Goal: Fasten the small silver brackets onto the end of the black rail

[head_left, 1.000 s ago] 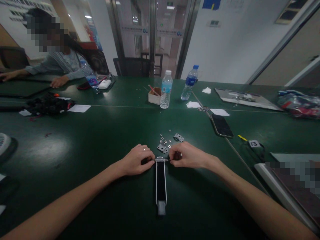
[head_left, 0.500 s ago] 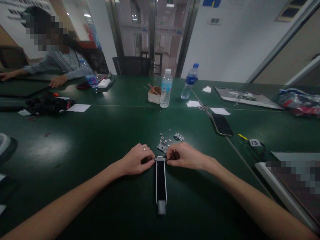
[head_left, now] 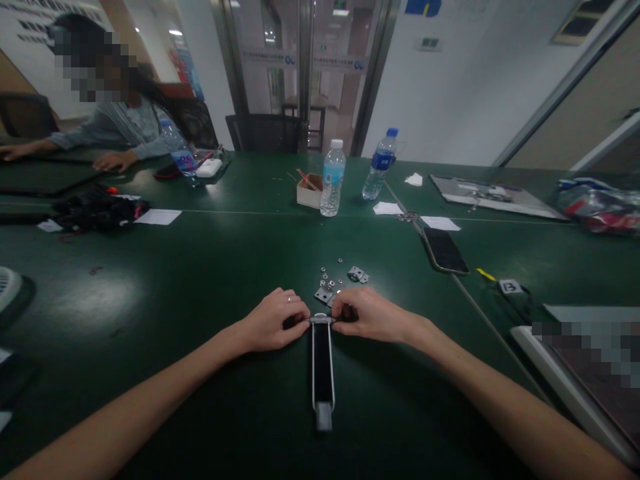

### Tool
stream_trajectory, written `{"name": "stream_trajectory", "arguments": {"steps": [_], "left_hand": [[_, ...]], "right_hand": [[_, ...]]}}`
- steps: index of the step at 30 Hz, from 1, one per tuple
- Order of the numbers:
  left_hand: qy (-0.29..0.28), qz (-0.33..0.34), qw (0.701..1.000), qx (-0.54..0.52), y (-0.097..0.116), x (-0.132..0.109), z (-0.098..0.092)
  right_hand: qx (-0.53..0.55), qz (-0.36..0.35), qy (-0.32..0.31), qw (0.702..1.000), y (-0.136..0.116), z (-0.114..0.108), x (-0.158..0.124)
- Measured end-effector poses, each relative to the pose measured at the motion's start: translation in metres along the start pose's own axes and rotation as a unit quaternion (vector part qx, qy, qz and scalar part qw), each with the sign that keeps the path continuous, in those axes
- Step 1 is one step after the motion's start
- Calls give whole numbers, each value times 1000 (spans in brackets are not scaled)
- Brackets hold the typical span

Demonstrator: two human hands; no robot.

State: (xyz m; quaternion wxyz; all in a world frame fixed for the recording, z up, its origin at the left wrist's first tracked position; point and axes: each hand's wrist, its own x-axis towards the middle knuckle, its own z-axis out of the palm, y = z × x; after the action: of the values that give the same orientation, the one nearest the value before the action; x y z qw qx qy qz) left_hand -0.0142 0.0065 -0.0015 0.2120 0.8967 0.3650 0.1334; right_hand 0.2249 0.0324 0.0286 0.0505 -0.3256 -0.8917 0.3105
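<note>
A long narrow piece with a black strip and pale metal edges [head_left: 323, 367] lies on the green table, pointing away from me. Across its far end runs a thin metal rod [head_left: 321, 320]. My left hand [head_left: 277, 320] pinches the rod's left end between thumb and fingers. On the opposite side, my right hand [head_left: 373, 315] is closed around the right end in a similar pinch; its fingertips partly hide that end. Just beyond the hands lie several small nuts [head_left: 331, 284], a grey metal bracket [head_left: 324, 295] partly covered by my right hand, and another bracket [head_left: 357, 273].
Farther back stand a small box [head_left: 309, 193], a white-capped bottle [head_left: 333, 179] and a blue-capped bottle [head_left: 380, 165]. A phone [head_left: 445, 250] and a tape measure [head_left: 511, 288] are to the right. Another person [head_left: 133, 130] sits at the far left, near a black bundle [head_left: 100, 208].
My hands and the long piece hold almost the same position. The other person's nearer hand has shifted slightly to the left.
</note>
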Motion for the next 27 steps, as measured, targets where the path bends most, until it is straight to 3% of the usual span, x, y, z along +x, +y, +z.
{"name": "stream_trajectory", "arguments": {"steps": [27], "left_hand": [[-2,2,1000,-1,1,0,-1]], "right_hand": [[1,-5,-14,1000,0,-2,-2]]}}
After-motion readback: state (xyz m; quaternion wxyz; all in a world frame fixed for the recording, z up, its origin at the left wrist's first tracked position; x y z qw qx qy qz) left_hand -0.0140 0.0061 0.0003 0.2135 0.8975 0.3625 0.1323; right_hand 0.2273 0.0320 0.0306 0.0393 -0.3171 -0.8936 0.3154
